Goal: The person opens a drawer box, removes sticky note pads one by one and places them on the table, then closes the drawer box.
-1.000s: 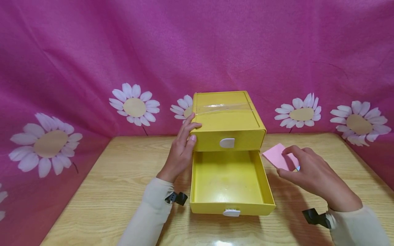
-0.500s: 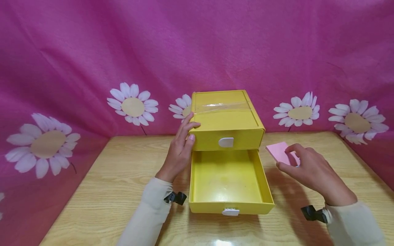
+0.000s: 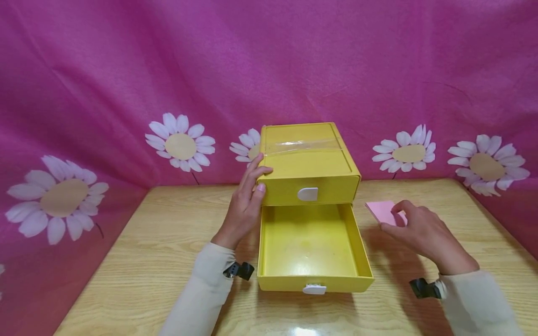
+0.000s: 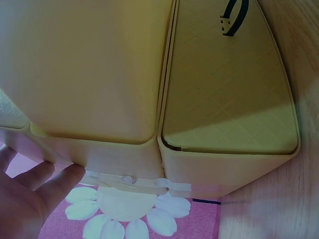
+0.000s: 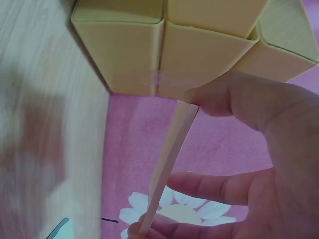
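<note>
A yellow drawer unit (image 3: 308, 163) stands on the table, clear tape across its top. Its upper drawer (image 3: 279, 192) is closed, and the drawer below (image 3: 342, 284) is pulled well out with nothing visible inside. My left hand (image 3: 240, 210) rests along the unit's upper left edge, fingers extended. In the left wrist view those fingers touch the yellow side. To the right of the unit, my right hand (image 3: 430, 238) pinches a pink sticky note pad (image 3: 379, 212) between thumb and fingers, above the table. The right wrist view shows the pad (image 5: 172, 162) edge-on.
In the left wrist view, another closed drawer (image 4: 234, 99) with a black loop (image 4: 241, 20) lies nearest the table. A light blue, dark-edged object (image 5: 61, 230) shows partly in the right wrist view. A magenta flowered cloth (image 3: 294, 60) hangs behind the wooden table (image 3: 180, 224).
My right hand has shifted slightly left and away, and the pad has tipped to a flatter angle. My left hand keeps its place on the unit; both drawers look unchanged.
</note>
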{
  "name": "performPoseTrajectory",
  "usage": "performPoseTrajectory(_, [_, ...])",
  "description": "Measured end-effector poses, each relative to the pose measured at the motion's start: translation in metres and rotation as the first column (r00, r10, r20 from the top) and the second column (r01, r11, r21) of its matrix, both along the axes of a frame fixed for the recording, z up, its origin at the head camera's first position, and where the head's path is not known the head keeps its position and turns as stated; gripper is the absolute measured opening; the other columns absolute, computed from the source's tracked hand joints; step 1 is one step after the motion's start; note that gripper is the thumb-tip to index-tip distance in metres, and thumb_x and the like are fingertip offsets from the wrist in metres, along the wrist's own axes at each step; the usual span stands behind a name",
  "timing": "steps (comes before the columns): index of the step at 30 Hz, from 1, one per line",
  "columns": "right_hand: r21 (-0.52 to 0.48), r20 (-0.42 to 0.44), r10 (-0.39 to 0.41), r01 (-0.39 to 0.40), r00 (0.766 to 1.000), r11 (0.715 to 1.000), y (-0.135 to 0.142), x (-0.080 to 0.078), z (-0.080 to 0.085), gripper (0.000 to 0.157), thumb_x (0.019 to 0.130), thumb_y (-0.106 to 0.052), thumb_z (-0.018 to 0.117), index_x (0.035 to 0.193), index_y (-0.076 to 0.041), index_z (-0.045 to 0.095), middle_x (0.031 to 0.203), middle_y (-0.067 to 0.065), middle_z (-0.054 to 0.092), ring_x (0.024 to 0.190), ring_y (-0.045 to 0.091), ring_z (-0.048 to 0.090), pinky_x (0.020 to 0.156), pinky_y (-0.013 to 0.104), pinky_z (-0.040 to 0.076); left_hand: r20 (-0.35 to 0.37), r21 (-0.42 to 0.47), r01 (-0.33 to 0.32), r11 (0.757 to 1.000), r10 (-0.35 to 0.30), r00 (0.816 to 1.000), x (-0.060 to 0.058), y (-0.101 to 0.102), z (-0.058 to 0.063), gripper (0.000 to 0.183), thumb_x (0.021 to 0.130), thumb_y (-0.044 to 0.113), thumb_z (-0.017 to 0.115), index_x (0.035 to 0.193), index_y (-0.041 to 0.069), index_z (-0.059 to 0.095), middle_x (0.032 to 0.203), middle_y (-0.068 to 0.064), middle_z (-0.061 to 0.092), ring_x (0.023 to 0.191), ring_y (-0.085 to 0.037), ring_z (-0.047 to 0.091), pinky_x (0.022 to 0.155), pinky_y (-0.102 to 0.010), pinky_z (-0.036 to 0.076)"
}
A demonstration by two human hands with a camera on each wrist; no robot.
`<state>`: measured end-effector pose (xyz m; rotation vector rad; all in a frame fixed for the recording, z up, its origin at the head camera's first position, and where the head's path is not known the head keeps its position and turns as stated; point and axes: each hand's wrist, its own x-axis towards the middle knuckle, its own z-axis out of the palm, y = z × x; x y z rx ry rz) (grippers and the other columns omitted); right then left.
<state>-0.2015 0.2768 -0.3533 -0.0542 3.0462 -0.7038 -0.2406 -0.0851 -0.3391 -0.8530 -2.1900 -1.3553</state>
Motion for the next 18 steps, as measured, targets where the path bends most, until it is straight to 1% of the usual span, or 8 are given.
performPoseTrajectory(4, [0.005,0.025,-0.009,0.009,1.000,1.000,0.002,-0.002,-0.004,0.061,0.083,-0.047,0.069,0.113,0.002,0.049,0.080,0.011,0.048,0.076,0.028,0.047,0.060,0.034,0.035,-0.027,-0.007,-0.007,1.000,0.006,1.000,-0.015,-0.003,-0.015,0.037,0.100,0.013,0.036,0.135,0.017,0.044,0.159,0.002,0.021,0.145,-0.016,0.021,0.105,-0.051,0.037])
performPoseTrajectory(6, [0.008,0.026,-0.011,0.011,1.000,1.000,0.003,-0.004,-0.006,0.059,0.083,-0.046,0.069,0.112,0.002,0.050,0.079,0.010,0.049,0.075,0.028,0.047,0.060,0.034,0.035,-0.036,-0.009,-0.006,1.000,0.006,0.999,-0.018,-0.004,-0.018,0.037,0.100,0.015,0.036,0.136,0.020,0.044,0.159,0.006,0.020,0.144,-0.014,0.020,0.105,-0.050,0.038])
performPoseTrajectory(12, [0.012,0.034,-0.019,0.019,0.999,1.000,0.005,-0.007,-0.010,0.059,0.082,-0.045,0.069,0.111,0.003,0.051,0.080,0.012,0.051,0.076,0.030,0.048,0.061,0.035,0.037,-0.047,-0.014,-0.006,1.000,0.005,0.999,-0.020,-0.004,-0.020,0.037,0.101,0.020,0.034,0.136,0.023,0.044,0.159,0.008,0.020,0.144,-0.011,0.020,0.105,-0.050,0.038])
performPoseTrajectory(18, [0.006,0.116,-0.044,0.043,0.992,0.999,0.008,-0.010,-0.012,0.063,0.083,-0.045,0.069,0.115,0.005,0.049,0.085,0.016,0.052,0.081,0.033,0.048,0.065,0.039,0.042,-0.044,-0.006,0.001,1.000,-0.002,0.999,-0.020,-0.004,-0.020,0.037,0.100,0.017,0.035,0.136,0.021,0.044,0.159,0.006,0.020,0.144,-0.012,0.020,0.105,-0.050,0.037])
